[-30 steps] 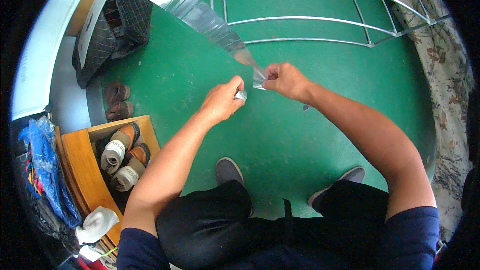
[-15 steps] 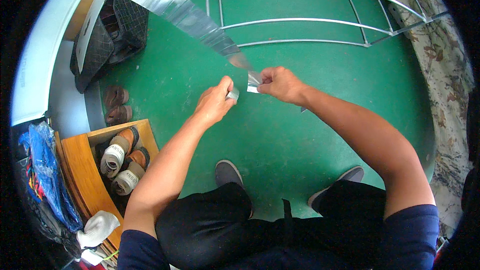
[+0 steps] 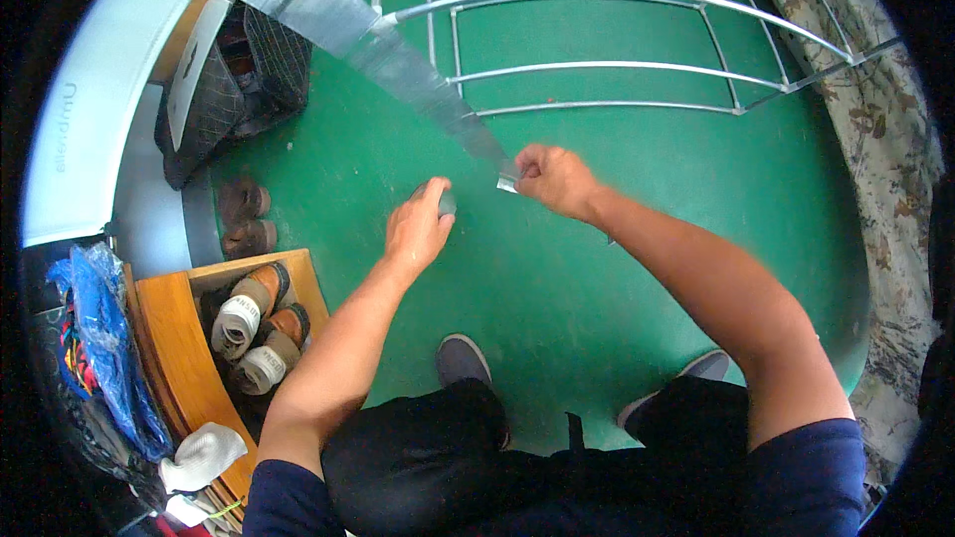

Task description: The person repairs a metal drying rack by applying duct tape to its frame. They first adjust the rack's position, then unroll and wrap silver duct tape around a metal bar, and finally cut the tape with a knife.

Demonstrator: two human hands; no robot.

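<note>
A long, shiny silver strip (image 3: 338, 25) slants down from the top left corner, narrowing toward the middle. My right hand (image 3: 559, 181) pinches its lower end between thumb and fingers, with a short bright end piece poking out. To the left of it, apart from the strip, my left hand (image 3: 418, 229) is closed round a small greyish, rounded thing (image 3: 447, 203). Most of that thing is hidden by the fingers, so its kind is unclear. The strip's upper end lies outside the picture.
A metal tube frame (image 3: 617, 67) stands ahead on the green floor (image 3: 557, 288). Leftward are a wooden box (image 3: 179, 323) with shoes (image 3: 249, 313), a dark checked bag (image 3: 234, 99), brown shoes (image 3: 247, 219) and a pale panel (image 3: 95, 119). Camouflage-patterned cloth (image 3: 875, 189) runs along the right.
My left hand has drawn slightly lower and left, away from the strip. The right hand still pinches the strip's end, a little lower in view. The whole scene has shifted slightly downward.
</note>
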